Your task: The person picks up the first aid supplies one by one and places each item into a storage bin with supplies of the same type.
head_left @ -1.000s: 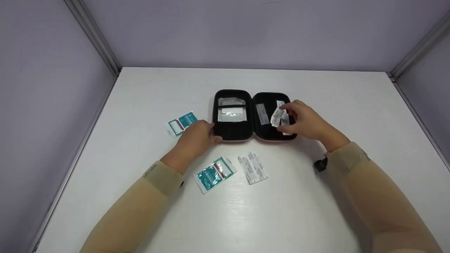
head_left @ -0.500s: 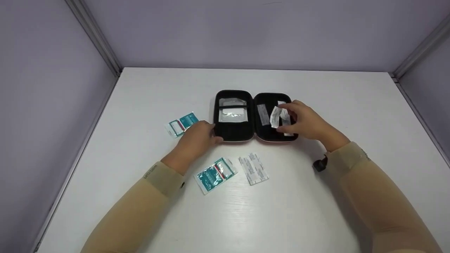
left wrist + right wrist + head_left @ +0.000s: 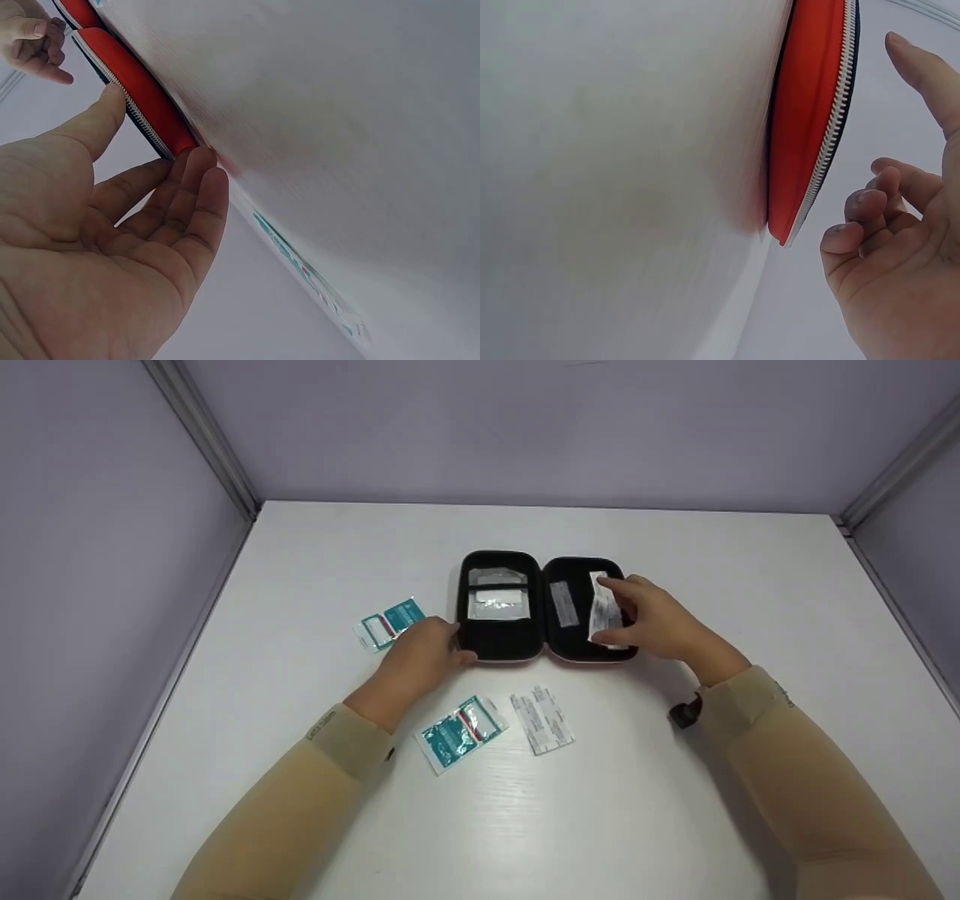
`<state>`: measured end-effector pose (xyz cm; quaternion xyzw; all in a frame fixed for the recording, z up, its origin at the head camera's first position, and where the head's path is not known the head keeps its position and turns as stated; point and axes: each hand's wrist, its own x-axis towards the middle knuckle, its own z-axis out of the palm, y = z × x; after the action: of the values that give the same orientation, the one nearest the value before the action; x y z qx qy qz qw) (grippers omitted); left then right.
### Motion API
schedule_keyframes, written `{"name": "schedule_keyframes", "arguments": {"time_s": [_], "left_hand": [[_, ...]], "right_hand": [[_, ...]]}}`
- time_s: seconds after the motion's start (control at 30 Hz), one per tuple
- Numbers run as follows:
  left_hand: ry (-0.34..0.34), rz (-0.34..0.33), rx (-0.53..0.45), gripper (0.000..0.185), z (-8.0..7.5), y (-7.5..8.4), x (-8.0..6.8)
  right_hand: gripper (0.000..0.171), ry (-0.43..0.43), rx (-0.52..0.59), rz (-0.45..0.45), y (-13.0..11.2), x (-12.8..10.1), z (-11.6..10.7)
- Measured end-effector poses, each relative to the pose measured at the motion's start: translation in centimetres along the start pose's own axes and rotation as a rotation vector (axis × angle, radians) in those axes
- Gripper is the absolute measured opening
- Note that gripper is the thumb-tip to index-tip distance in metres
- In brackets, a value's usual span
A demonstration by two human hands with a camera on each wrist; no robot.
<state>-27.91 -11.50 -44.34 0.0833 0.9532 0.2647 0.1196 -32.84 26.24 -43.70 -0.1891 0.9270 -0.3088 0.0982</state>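
Observation:
An open case (image 3: 501, 643), black inside and red outside (image 3: 154, 112), lies at the table's middle. My left hand (image 3: 456, 645) rests against its front left corner, with straight fingers (image 3: 199, 187) on the red shell and the thumb at the zip. My right hand (image 3: 611, 611) pinches a few white packets (image 3: 600, 615) between thumb and forefinger, low over the case's right half. In the right wrist view the hand (image 3: 877, 150) sits beside the red shell (image 3: 802, 120) and the packets are hidden. A clear packet (image 3: 495, 601) sits under a band in the left half, and a white strip (image 3: 564, 604) lies in the right half.
One teal sachet (image 3: 388, 623) lies left of the case, just beyond my left hand. Another teal sachet (image 3: 460, 733) and a pair of white plaster strips (image 3: 541, 718) lie in front of the case. Purple walls close the white table (image 3: 675, 810) in at the back and sides.
My right hand has turned the white packets upright and drawn them rightward, down toward the case's right half. The left hand and the case have stayed put.

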Motion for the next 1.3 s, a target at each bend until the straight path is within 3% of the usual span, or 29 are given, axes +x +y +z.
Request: {"name": "schedule_keyframes", "arguments": {"time_s": [0.63,1.3], "left_hand": [[0.000,0.016,0.008,0.052,0.1,0.0,0.5],[0.006,0.016,0.031,0.053,-0.1,-0.1,0.8]], "right_hand": [[0.095,0.021,0.010,0.006,-0.8,-1.5,-0.3],[0.087,0.027,0.074,-0.049,-2.6,-3.0,0.6]]}}
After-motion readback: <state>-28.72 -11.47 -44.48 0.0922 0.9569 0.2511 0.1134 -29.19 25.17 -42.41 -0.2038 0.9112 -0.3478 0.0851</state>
